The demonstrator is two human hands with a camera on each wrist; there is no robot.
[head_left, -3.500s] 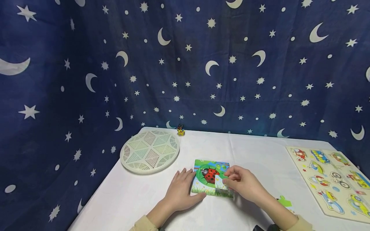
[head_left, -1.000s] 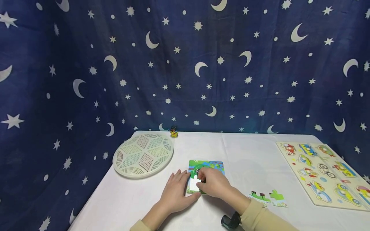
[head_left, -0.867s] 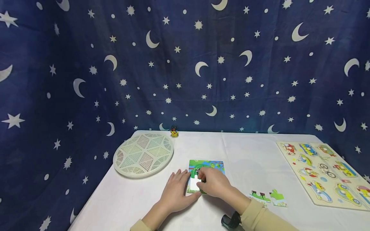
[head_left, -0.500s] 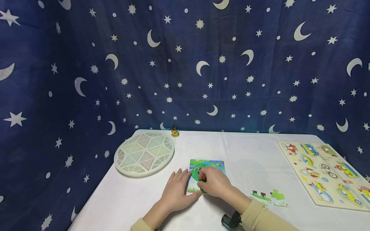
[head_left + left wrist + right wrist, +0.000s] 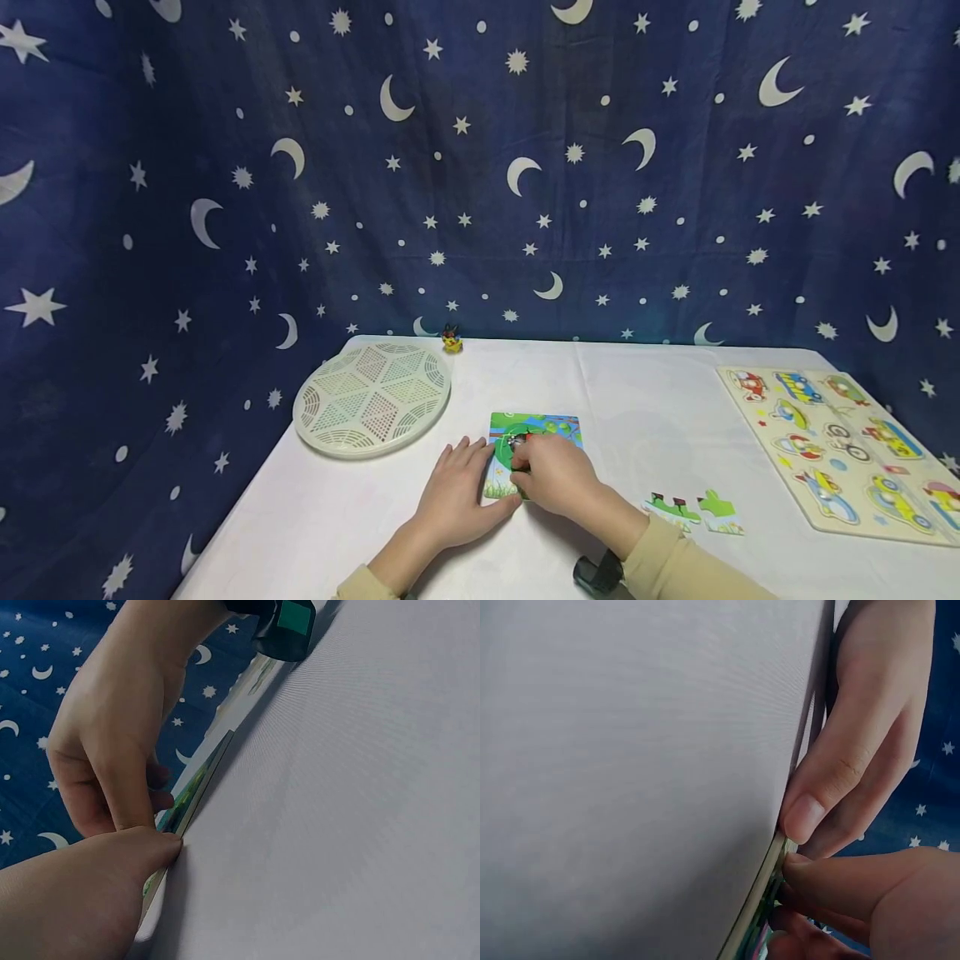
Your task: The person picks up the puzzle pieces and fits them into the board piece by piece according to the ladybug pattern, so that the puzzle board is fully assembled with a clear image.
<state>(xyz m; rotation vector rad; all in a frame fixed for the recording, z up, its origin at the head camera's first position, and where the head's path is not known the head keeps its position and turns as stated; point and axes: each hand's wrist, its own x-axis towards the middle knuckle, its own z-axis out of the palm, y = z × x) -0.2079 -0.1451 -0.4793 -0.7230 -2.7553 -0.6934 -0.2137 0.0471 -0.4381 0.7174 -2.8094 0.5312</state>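
Observation:
A small square jigsaw puzzle (image 5: 498,485) with a ladybug picture lies on the white table. My left hand (image 5: 461,500) rests along its left side, fingers extended, with the thumb against the near edge. My right hand (image 5: 555,473) is over the right half of the puzzle, its thumb and fingertips pinched together at a puzzle piece. The hand itself mostly hides that piece. In the left wrist view, the puzzle edge (image 5: 206,784) runs beside both thumbs. Two loose pieces, one with black bug legs (image 5: 673,508) and one with a green tab (image 5: 720,510), lie to the right.
A wooden board with vehicle pictures (image 5: 843,454) lies at the right of the table. At the left is a round, pale game board (image 5: 372,400) with a star pattern. A small yellow figurine (image 5: 452,340) stands at the back edge, before a dark starry curtain.
My right hand has shifted left across the puzzle since the oldest frame. A white patch at the puzzle's lower left now shows printed flowers. My left hand stays at the left side.

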